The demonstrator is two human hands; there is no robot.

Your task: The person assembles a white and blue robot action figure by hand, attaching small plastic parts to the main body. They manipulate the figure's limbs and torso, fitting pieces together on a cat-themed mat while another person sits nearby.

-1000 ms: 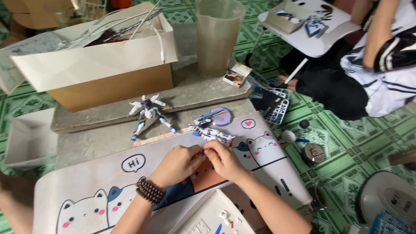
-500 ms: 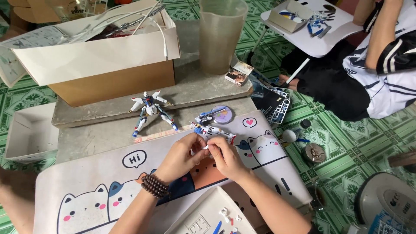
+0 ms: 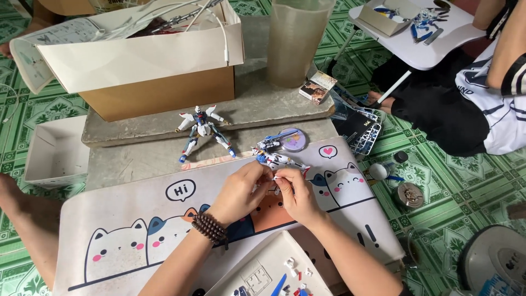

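My left hand (image 3: 241, 192) and my right hand (image 3: 293, 192) meet over a white mat printed with cartoon cats (image 3: 148, 230). Both pinch a small white and blue model robot (image 3: 274, 160) between the fingertips, and its limbs stick out above my fingers. A beaded bracelet (image 3: 210, 228) is on my left wrist. A finished white and blue robot figure (image 3: 201, 130) stands on the concrete slab (image 3: 137, 159) just beyond the mat. A round purple tin (image 3: 292, 139) lies next to the held model.
A cardboard box (image 3: 153, 93) with cables and a tall plastic jug (image 3: 296, 41) sit on the raised slab. A white tray (image 3: 263, 268) with small parts lies near me. Another person (image 3: 482, 109) sits at right by a small white table (image 3: 422, 38). Plastic sprues (image 3: 361, 131) lie on the green tiled floor.
My hands have stayed together on the small model, shifting it slightly in the fingertips. The view has tilted a little; nothing else moved.
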